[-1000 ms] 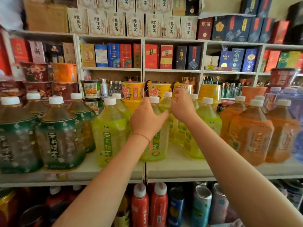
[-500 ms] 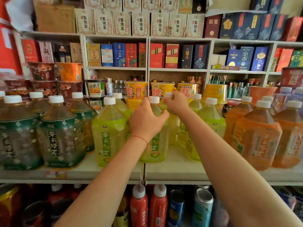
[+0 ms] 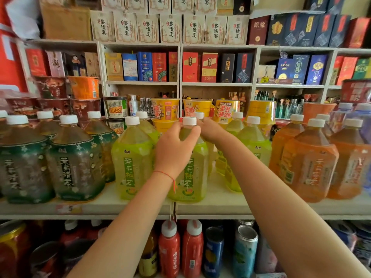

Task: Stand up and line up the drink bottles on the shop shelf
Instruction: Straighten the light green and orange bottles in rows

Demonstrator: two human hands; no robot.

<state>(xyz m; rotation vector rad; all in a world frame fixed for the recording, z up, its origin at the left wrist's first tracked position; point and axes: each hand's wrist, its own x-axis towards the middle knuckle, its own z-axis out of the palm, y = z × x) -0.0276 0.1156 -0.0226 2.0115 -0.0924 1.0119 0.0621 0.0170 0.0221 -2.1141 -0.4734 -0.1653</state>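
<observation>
At the join in the shelf [image 3: 220, 207], where the two boards meet under a small metal bracket, stands the front green bottle [image 3: 192, 173], and everything here is best placed from it. The left hand [image 3: 174, 151] is wrapped over its shoulder just below the white cap [image 3: 189, 121], thumb on one side of the neck and fingers on the other, a grasp that looks meant to steady or turn the bottle so its label faces out. Directly behind this bottle, the right hand [image 3: 210, 129] reaches past to the rear green bottle [image 3: 209, 157], closing near its cap; whether the fingers fully clasp the neck I cannot tell, since the front bottle and the wrist hide them. Holding both by the necks makes sense: the bodies are wide and packed close, so the tops are the only free handholds. To the left of the front bottle a matching green bottle [image 3: 132, 157] stands upright, almost touching it, and beyond that the dark tea bottles [image 3: 74, 163]. To its right, past a gap, come another green bottle [image 3: 253, 145] and then the orange bottles [image 3: 307, 163]. That gap suggests the row is not yet even.
</observation>
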